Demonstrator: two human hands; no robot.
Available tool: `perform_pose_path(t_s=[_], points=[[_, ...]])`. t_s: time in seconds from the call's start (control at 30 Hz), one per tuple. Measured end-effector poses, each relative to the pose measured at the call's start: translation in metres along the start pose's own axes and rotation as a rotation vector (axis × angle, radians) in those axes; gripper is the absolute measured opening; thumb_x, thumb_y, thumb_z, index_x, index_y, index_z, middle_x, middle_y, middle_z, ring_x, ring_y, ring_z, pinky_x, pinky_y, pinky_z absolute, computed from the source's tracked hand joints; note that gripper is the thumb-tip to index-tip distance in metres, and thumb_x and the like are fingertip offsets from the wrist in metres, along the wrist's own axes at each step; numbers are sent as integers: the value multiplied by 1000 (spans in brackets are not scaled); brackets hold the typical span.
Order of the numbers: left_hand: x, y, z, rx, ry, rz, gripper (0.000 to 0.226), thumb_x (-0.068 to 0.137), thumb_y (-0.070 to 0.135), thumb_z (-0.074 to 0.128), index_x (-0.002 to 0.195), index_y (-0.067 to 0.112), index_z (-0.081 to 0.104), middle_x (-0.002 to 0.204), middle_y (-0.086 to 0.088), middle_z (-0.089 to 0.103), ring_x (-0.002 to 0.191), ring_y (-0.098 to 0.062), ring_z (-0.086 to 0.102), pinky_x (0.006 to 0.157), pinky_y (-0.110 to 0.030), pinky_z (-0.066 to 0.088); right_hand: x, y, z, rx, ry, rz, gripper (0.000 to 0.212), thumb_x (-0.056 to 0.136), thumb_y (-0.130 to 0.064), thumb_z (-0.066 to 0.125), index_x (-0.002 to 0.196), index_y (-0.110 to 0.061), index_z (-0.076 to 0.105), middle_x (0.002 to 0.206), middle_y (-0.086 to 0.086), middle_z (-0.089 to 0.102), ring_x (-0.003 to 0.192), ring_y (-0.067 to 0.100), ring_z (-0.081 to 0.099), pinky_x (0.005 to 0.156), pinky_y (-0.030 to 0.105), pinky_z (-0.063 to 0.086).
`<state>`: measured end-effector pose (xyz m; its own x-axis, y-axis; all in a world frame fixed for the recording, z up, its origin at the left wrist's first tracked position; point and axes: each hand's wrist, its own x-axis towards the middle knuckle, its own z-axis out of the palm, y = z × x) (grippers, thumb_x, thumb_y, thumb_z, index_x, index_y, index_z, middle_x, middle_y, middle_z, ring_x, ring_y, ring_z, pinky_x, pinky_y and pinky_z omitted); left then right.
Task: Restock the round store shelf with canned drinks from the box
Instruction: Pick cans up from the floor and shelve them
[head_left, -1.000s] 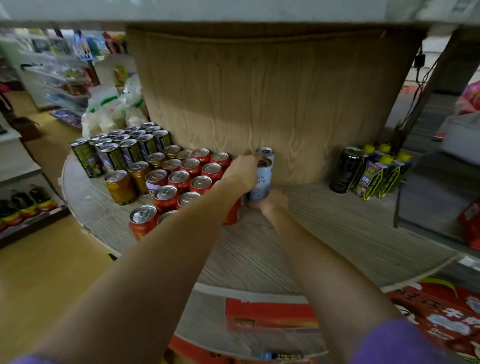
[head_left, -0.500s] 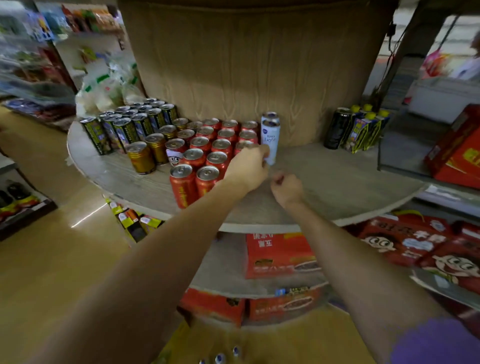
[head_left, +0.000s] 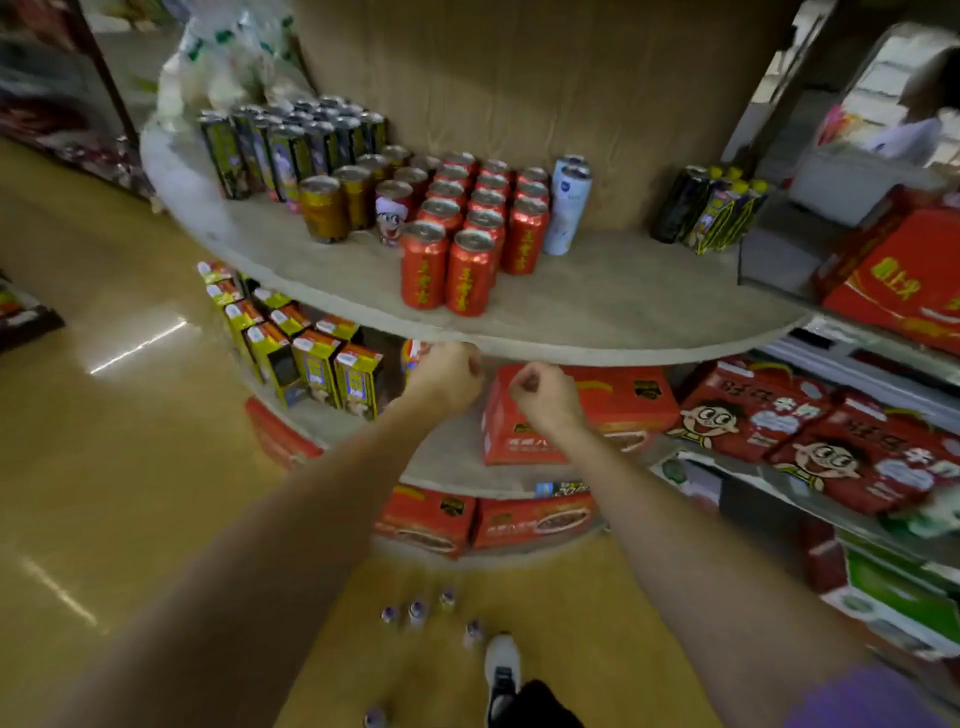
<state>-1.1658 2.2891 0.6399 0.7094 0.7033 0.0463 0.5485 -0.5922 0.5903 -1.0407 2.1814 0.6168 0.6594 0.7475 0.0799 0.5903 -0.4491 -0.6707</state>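
— Fingers, first: how were they?

— Curled on both sides, holding nothing. My left hand (head_left: 448, 378) and my right hand (head_left: 543, 397) were loose fists, close together, just below the front rim of the round shelf (head_left: 613, 312).

— And the cans?

— Red cans (head_left: 470, 228) stood upright in rows on that shelf, two at the front. Two tall white cans (head_left: 566, 208) stood just beside them on the right, against the wooden core. Gold cans (head_left: 337, 205) and dark green cans (head_left: 291, 148) were further left.

— Did you see the box?

— Red cartons (head_left: 597, 410) lay on the tiers beneath; which one fed the shelf I couldn't tell. Small cans (head_left: 415, 613) stood on the floor by my shoe (head_left: 501, 670).
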Motion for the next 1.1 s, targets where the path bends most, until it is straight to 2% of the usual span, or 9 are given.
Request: perform_pose_path(t_s=[0.1, 0.2, 0.33, 0.43, 0.53, 0.63, 0.77, 0.9, 1.1], points=[[-29, -46, 14, -11, -55, -134, 17, 86, 20, 51, 91, 17, 67, 93, -13, 67, 87, -33, 67, 76, -36, 55, -27, 1, 36, -43, -82, -11, 8, 84, -9, 63, 81, -16, 65, 79, 2, 69, 71, 17, 61, 59, 22, 36], [-57, -87, 32, -23, -65, -194, 16, 85, 20, 52, 90, 12, 64, 93, -17, 69, 89, -35, 67, 76, -39, 55, -56, 4, 77, -14, -124, 8, 4, 84, -7, 63, 85, -10, 65, 78, 4, 66, 72, 20, 59, 62, 29, 39], [-95, -136, 59, -49, -80, -320, 17, 82, 16, 51, 89, 14, 66, 97, -15, 70, 92, -35, 65, 76, -36, 53, -94, 11, 128, -26, -270, 4, 8, 85, -7, 62, 85, -15, 62, 81, 3, 64, 78, 22, 60, 69, 34, 47], [-128, -171, 79, -68, -131, -457, 21, 82, 16, 47, 92, 12, 65, 97, -13, 69, 88, -33, 65, 70, -33, 51, -114, 17, 159, -62, -401, -31, 9, 85, -7, 62, 83, -16, 60, 79, -1, 61, 76, 18, 58, 68, 30, 44], [-155, -191, 99, -127, -127, -589, 22, 86, 20, 45, 97, 13, 62, 95, -8, 66, 88, -31, 64, 76, -37, 56, -119, 27, 180, -103, -545, -32, 5, 89, -12, 61, 88, -15, 58, 84, -3, 62, 77, 14, 57, 64, 24, 43], [-166, -201, 118, -146, -129, -719, 19, 85, 14, 45, 95, 10, 61, 88, -6, 62, 85, -29, 64, 70, -36, 55, -114, 42, 197, -133, -660, -47, 5, 90, -13, 60, 89, -17, 57, 87, -1, 62, 79, 14, 58, 63, 24, 40], [-168, -208, 146, -234, -71, -906, 21, 85, 13, 48, 97, 10, 65, 95, -11, 67, 89, -32, 64, 73, -38, 56, -99, 68, 215, -165, -799, -31, 6, 90, -12, 58, 91, -18, 56, 91, -1, 62, 79, 11, 57, 60, 19, 40], [-175, -207, 189, -375, 17, -1140, 21, 86, 16, 51, 99, 11, 67, 95, -13, 68, 86, -31, 65, 74, -36, 56, -90, 116, 241, -275, -978, -62, 7, 87, -19, 54, 86, -26, 53, 91, 0, 63, 82, 21, 62, 71, 37, 52], [-213, -209, 289, -489, 197, -1531, 17, 89, 16, 56, 102, 11, 67, 92, -13, 71, 89, -32, 67, 63, -30, 45, -103, 188, 280, -458, -1277, -307, 9, 91, -14, 53, 100, -15, 54, 107, -1, 53, 95, 19, 54, 81, 35, 47]])
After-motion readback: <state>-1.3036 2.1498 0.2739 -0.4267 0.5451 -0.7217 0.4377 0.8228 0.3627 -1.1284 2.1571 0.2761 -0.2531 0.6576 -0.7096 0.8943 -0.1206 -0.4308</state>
